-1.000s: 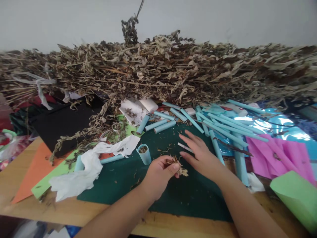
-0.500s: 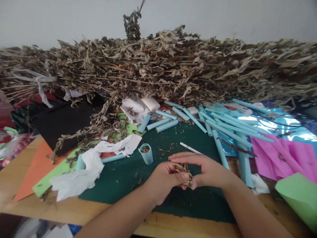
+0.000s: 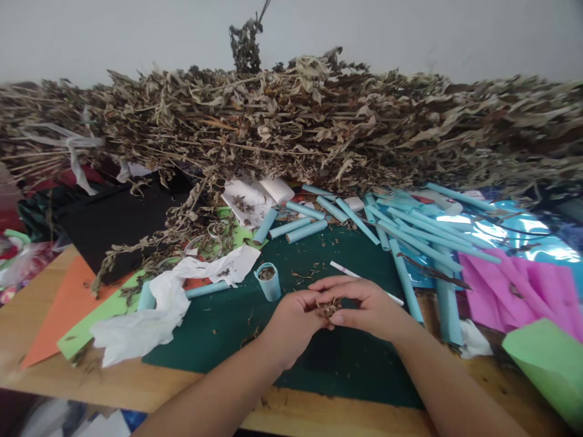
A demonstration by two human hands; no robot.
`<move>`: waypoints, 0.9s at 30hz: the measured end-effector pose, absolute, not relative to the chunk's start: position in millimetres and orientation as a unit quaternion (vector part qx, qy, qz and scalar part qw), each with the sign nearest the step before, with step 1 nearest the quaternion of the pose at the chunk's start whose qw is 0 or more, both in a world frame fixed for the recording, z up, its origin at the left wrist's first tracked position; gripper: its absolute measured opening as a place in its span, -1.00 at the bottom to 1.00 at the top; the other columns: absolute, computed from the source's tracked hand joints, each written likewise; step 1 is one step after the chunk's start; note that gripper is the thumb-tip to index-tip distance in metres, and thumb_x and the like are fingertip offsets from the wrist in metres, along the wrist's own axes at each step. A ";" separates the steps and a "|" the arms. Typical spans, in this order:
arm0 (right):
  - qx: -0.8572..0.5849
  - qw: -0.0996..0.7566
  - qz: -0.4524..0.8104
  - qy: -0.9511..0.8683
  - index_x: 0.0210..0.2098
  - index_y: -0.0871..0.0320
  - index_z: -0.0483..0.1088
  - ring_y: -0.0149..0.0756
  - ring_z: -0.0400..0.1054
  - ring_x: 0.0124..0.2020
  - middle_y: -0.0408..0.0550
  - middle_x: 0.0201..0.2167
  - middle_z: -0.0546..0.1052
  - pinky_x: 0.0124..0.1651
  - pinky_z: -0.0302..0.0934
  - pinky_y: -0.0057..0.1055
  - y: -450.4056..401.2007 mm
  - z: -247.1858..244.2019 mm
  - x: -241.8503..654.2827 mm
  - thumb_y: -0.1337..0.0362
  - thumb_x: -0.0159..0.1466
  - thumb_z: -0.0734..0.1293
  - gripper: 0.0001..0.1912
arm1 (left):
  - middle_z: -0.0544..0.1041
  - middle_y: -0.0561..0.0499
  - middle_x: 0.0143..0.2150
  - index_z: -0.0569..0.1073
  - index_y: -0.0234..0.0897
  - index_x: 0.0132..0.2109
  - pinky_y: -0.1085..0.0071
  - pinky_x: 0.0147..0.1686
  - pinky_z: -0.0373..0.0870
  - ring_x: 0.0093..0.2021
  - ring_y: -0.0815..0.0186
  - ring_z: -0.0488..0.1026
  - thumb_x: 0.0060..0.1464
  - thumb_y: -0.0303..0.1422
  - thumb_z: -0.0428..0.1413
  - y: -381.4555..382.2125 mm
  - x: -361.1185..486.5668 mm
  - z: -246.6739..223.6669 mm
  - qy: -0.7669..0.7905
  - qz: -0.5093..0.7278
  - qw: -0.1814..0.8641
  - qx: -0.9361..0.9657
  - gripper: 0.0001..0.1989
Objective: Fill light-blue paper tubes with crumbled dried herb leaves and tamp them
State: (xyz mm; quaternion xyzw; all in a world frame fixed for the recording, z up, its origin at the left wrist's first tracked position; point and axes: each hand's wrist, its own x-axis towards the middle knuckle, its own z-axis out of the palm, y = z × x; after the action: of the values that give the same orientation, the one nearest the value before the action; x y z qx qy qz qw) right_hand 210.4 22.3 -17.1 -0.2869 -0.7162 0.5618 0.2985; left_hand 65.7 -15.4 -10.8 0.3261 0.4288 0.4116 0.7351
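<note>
From here I see the left hand (image 3: 294, 321) and the right hand (image 3: 368, 308) curled close together, pinching dry leaves (image 3: 328, 309) between them, while the little blue paper cup (image 3: 270, 289) stands mouth up, just past the left hand, which is nearer.

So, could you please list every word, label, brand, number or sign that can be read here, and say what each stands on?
Readable text: none.
White stick: a faint mark near one end, too small to read.
Blue cup, blue tubes, pink paper: no lettering visible.
</note>
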 end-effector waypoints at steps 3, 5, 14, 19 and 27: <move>-0.301 0.332 0.503 -0.739 -0.34 0.04 0.44 -0.28 0.32 -0.25 -0.06 -0.26 0.43 -0.20 0.23 -0.31 24.2 -17.7 209.1 0.30 0.04 0.31 -0.83 | 0.37 0.04 -0.48 0.45 -0.37 -0.38 0.47 -0.34 0.22 -0.45 0.45 0.27 -0.17 -0.42 0.09 -15.3 63.6 -10.3 0.434 0.403 0.731 0.340 -0.87; -0.319 0.349 0.471 -0.745 -0.35 0.04 0.44 -0.30 0.32 -0.30 -0.07 -0.33 0.43 -0.23 0.23 -0.33 25.5 -18.7 208.2 0.31 0.04 0.31 -0.84 | 0.36 0.02 -0.44 0.43 -0.36 -0.36 0.44 -0.30 0.23 -0.40 0.41 0.28 -0.11 -0.45 0.01 -15.3 61.6 -10.8 0.444 0.397 0.706 0.383 -0.86; -0.384 0.399 0.398 -0.732 -0.32 -0.01 0.44 -0.31 0.26 -0.30 -0.08 -0.38 0.34 -0.24 0.18 -0.36 21.8 -24.4 201.4 0.38 0.03 0.29 -0.77 | 0.32 -0.04 -0.21 0.34 -0.26 -0.18 0.39 -0.24 0.25 -0.28 0.32 0.29 -0.08 -0.45 -0.02 -21.0 58.1 -10.3 0.496 0.342 0.491 0.629 -0.75; -0.387 0.408 0.399 -0.724 -0.29 0.01 0.44 -0.33 0.28 -0.30 -0.08 -0.35 0.37 -0.22 0.20 -0.38 16.6 -26.7 193.5 0.36 0.06 0.27 -0.77 | 0.37 -0.05 -0.26 0.35 -0.31 -0.26 0.40 -0.23 0.24 -0.25 0.30 0.30 -0.09 -0.44 0.02 -20.4 60.3 -13.4 0.539 0.349 0.426 0.637 -0.83; -0.364 0.391 0.414 -0.738 -0.20 0.11 0.39 -0.32 0.28 -0.21 -0.02 -0.26 0.42 -0.15 0.19 -0.38 15.4 -27.4 194.7 0.24 0.19 0.15 -0.74 | 0.35 0.04 -0.45 0.35 -0.32 -0.39 0.47 -0.41 0.23 -0.44 0.39 0.29 -0.05 -0.37 -0.02 -15.8 59.4 -19.3 0.544 0.376 0.463 0.590 -0.89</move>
State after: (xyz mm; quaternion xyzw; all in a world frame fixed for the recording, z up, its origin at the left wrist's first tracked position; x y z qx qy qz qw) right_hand 194.7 15.4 -27.4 -0.3636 -0.7376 0.4137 0.3905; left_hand 59.4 -15.8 -19.3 0.5900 0.5437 0.3763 0.4633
